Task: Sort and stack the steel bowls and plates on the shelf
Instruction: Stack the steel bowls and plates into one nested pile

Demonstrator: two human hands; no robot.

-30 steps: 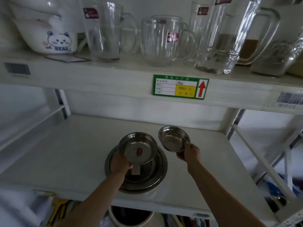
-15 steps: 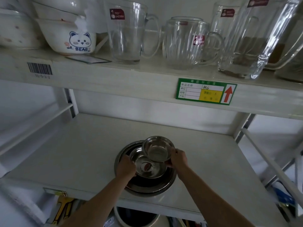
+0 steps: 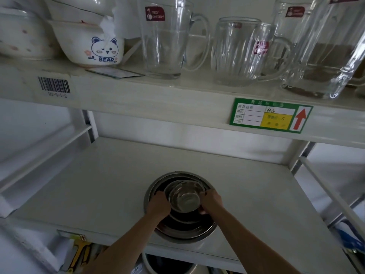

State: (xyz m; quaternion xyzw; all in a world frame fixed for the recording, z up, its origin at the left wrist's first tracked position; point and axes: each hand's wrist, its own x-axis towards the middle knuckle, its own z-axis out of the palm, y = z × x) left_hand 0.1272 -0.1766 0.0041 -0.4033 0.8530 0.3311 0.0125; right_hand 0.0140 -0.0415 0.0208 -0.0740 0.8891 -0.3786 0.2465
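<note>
A stack of steel plates and bowls [image 3: 183,228] rests near the front of the white middle shelf [image 3: 98,184]. On top, a small steel bowl [image 3: 184,198] sits nested inside a slightly wider steel bowl [image 3: 167,187]. My left hand [image 3: 159,204] grips the wider bowl's left rim. On the other side, my right hand [image 3: 212,201] holds the small bowl's right rim. The lower plates are partly hidden under my hands.
The upper shelf carries glass mugs [image 3: 166,38], a glass pitcher [image 3: 320,48] and white ceramic bowls [image 3: 88,42], low over the work space. A green price label [image 3: 270,115] hangs on its edge. A shelf upright [image 3: 296,161] stands at right. A pot [image 3: 167,265] sits below.
My right hand brought the small bowl leftward and down into the wider bowl, which my left hand lowered onto the stack. The camera moved closer.
</note>
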